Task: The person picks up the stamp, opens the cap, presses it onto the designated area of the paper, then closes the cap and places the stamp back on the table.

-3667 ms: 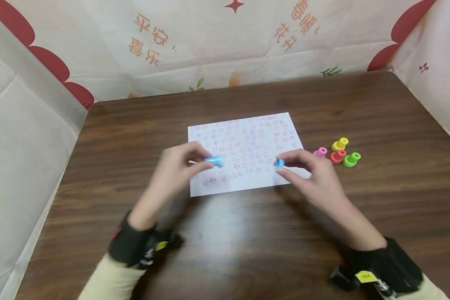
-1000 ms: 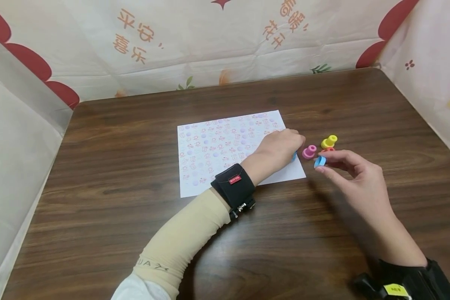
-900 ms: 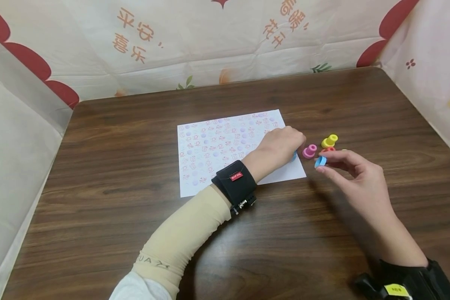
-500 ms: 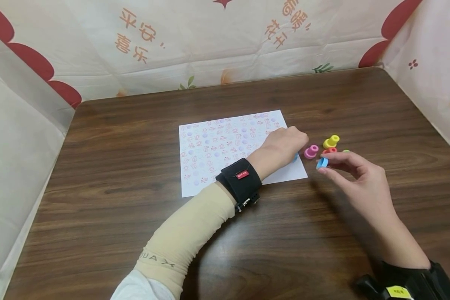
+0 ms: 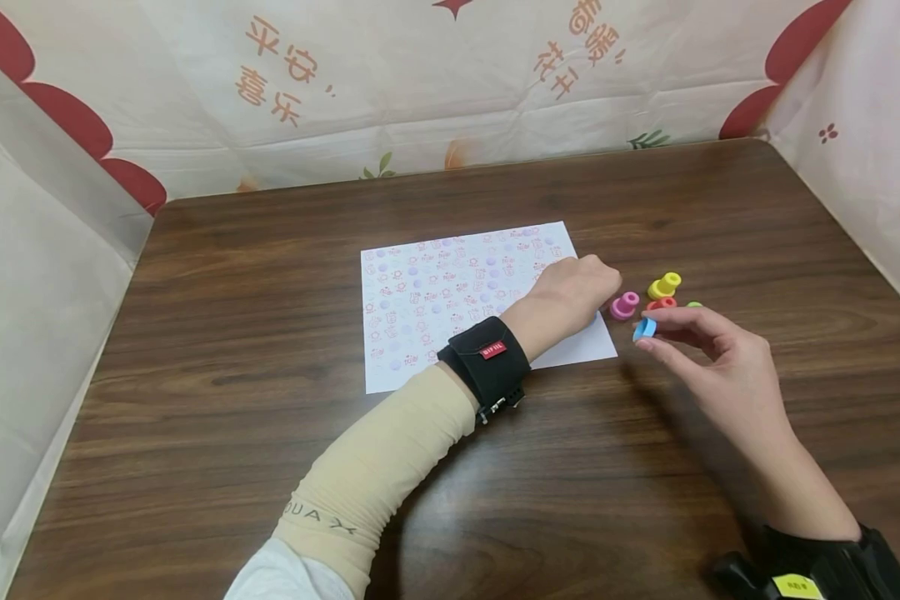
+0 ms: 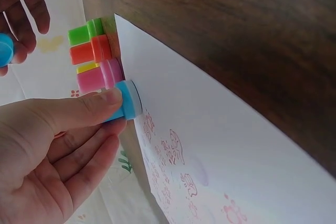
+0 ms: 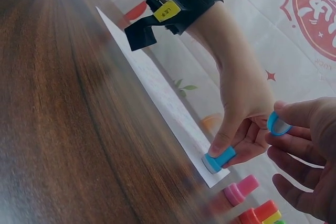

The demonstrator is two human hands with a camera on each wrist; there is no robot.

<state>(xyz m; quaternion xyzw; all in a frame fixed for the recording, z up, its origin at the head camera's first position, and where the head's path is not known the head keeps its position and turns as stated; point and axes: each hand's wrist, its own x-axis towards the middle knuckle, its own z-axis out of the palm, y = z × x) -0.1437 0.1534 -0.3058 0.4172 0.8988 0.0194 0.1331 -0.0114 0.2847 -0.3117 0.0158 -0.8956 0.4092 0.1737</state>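
Note:
My left hand [image 5: 570, 290] reaches over the right side of a white sheet of paper [image 5: 577, 346]. In the left wrist view its thumb and fingers pinch a blue stamp [image 6: 124, 103], whose pale face is down at the paper. From the head view the stamp is mostly hidden under the hand. A little to the right, my right hand [image 5: 727, 367] holds a small blue cap [image 5: 645, 328] between thumb and fingertips, raised off the table. The cap's hollow side shows in the right wrist view. Rows of red and purple prints cover much of the sheet.
Just beyond the paper's right edge stand a pink stamp [image 5: 625, 306], a yellow stamp [image 5: 665, 285], a red stamp [image 5: 661, 303] and a green stamp [image 5: 693, 304], the last two partly behind my right hand. A printed cloth [image 5: 420, 92] hangs behind the brown table [image 5: 232, 333].
Since the oldest frame, my left hand has carried the blue stamp rightward across the paper, and my right hand has moved right with the cap. Over the last second both hands stay nearly still.

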